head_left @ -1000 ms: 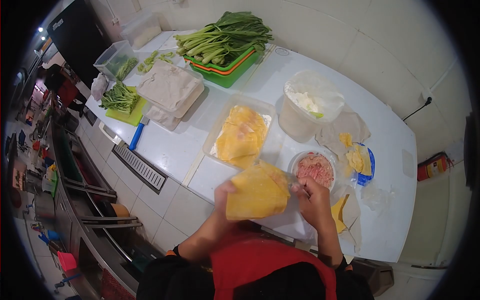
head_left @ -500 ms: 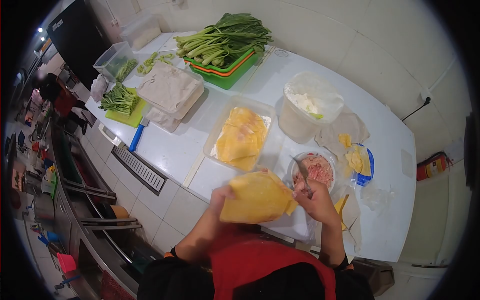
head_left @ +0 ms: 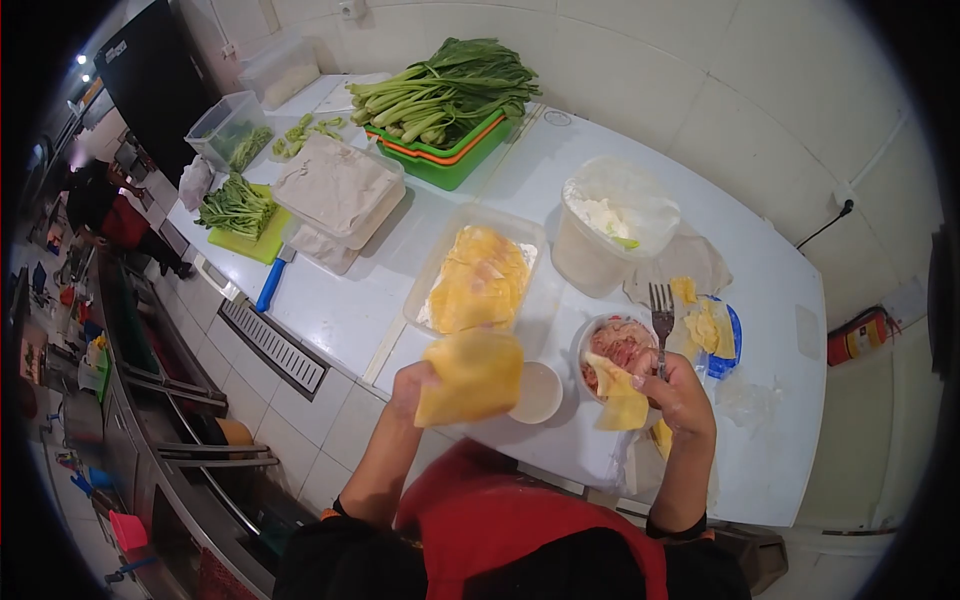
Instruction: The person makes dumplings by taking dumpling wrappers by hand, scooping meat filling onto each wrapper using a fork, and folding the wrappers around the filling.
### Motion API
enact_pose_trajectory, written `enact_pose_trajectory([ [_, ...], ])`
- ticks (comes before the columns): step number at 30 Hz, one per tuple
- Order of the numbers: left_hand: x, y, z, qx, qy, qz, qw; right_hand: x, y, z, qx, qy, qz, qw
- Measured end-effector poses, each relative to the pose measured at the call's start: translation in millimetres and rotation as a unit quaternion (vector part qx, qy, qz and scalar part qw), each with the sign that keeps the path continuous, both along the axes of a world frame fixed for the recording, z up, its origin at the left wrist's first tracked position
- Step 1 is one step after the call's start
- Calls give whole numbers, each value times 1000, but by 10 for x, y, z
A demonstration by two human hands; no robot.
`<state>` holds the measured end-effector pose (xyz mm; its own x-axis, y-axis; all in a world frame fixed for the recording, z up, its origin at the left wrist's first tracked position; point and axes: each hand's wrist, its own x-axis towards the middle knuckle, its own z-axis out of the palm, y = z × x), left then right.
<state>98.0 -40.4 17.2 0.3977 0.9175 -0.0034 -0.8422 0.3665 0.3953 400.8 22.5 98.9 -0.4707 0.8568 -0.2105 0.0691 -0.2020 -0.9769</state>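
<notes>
The right hand (head_left: 680, 390), raised over the table's edge, grips an upright fork (head_left: 661, 318) and yellow sheet (head_left: 622, 400).

No txt, brand, no. or sign legible. Marks seen, w/ the green basket (head_left: 448, 174) as ref. pt.:
- Tall black cabinet (head_left: 150, 90), far L of basket in view: small wht. lettering (head_left: 117, 50) near its top edge, too small to read.
- Worktop (head_left: 590, 140), just R of basket: small round printed mark (head_left: 556, 118), content illegible.
- Red fire extinguisher (head_left: 858, 336), well R of & below basket in view: pale/yellowish label area (head_left: 872, 328), txt too small & blurred.
- Blue pkg. (head_left: 737, 342), R of & below basket: any print can't be made out.
</notes>
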Motion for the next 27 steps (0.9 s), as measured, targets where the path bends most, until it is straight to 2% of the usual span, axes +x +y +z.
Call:
enact_pose_trajectory([
  [1, 1, 44, -65, 1, 10, 1, 1000, -10, -4, 46, -11, 18, 14, 1000],
  [4, 225, 143, -163, -97, -16, -17, 995, -115, -20, 119, -6, 173, 57, 983],
  [7, 465, 151, -264, -42, -84, -96, 991, -266, -42, 204, -59, 125, 16, 990],
  [9, 511, 61, -566, -63, -157, -105, 980, -244, 9, 82, -6, 9, 24, 1000],
  [11, 557, 16, -467, -67, -258, -131, 955, -136, 67, -180, 55, -90, 37, 994],
  [14, 541, -56, -358, -62, -262, -131, 954, -210, -12, -71, 115, -109, 26, 987],
  [17, 451, -77, -390, -86, -155, -135, 975, -336, -43, 120, 180, -178, 101, 962],
  [20, 429, -137, 141, -108, 1, -116, 987, -358, -17, -15, 155, -206, 140, 956],
  [23, 319, -144, 69, -165, 100, -153, 969, -332, -1, -54, 174, -210, 164, 948],
  [27, 202, -171, -183, -150, 65, -191, 968, -271, 56, -182, 63, -145, 138, 978],
])
